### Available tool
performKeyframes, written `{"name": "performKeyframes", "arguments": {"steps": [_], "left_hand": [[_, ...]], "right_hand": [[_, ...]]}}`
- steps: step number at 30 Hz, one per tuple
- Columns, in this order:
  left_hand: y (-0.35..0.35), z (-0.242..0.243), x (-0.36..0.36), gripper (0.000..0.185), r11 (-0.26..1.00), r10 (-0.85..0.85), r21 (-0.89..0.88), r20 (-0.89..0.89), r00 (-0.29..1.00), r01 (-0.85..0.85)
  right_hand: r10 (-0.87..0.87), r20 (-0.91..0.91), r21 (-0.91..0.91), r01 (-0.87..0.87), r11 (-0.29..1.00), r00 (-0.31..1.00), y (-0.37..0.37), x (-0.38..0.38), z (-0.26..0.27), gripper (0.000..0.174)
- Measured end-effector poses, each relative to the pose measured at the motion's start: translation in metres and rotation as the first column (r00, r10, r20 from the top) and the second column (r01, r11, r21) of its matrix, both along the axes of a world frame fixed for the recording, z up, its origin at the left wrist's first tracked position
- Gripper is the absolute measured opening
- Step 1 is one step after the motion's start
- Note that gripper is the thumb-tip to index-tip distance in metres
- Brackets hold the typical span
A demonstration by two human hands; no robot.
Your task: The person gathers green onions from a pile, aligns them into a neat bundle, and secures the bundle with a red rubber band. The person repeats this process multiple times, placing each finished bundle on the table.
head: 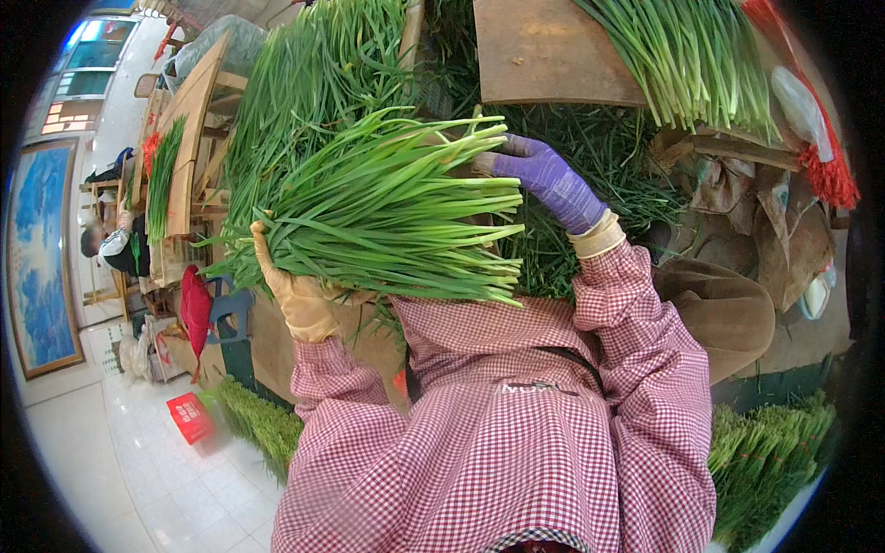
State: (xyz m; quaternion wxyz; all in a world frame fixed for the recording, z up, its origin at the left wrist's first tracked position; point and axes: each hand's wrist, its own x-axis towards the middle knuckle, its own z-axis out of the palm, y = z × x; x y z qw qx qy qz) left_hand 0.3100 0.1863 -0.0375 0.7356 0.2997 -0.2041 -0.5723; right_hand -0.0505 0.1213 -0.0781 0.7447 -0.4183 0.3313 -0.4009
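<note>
A loose bundle of garlic chives [387, 207] lies across in front of me, pale stem ends to the right and green tips to the left. My left hand [294, 294], in a cream rubber glove, holds the leafy end with the thumb raised over it. At the stem ends is my right hand [546, 176], in a purple knitted glove over a pale one; its fingertips touch the upper stems and are partly behind them. Beyond lies a large heap of chives [318, 76]. More chives [698, 62] rest on a wooden board [553, 55] at the upper right.
Loose leaves [588, 152] lie below the board. Red ties [830, 176] and a plastic bag hang at the right. Tied bundles [767, 456] stand behind me on both sides. Another person [117, 245] is at a wooden bench [190, 159] at the left, near a blue stool [231, 307].
</note>
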Motion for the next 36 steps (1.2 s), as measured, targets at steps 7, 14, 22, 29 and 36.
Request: {"name": "performKeyframes", "arguments": {"steps": [7,14,22,29,36], "left_hand": [[-0.009,0.002,0.009,0.019,0.998,0.003,0.068,-0.066,0.998,0.002],[0.001,-0.006,-0.005,0.023,0.97,0.239,-0.041,0.316,0.918,-0.239],[0.004,-0.003,0.014,0.035,0.99,0.1,0.092,0.039,0.994,-0.104],[-0.001,-0.004,0.014,0.031,0.998,-0.039,-0.039,0.069,0.997,0.041],[-0.011,-0.001,0.008,0.025,0.987,0.151,0.036,0.109,0.983,-0.156]], "right_hand": [[-0.192,-0.032,0.026,0.193,0.981,0.981,0.003,0.014,-0.018,0.041],[-0.047,0.052,0.007,0.047,0.999,0.998,0.001,0.012,-0.021,0.043],[-0.26,-0.301,0.105,0.303,0.947,0.918,0.008,-0.065,-0.078,0.05],[-0.036,-0.037,-0.097,0.032,0.995,0.999,0.011,-0.032,-0.06,0.053],[0.014,0.061,0.114,-0.02,0.993,0.998,-0.004,0.017,-0.025,0.039]]}}
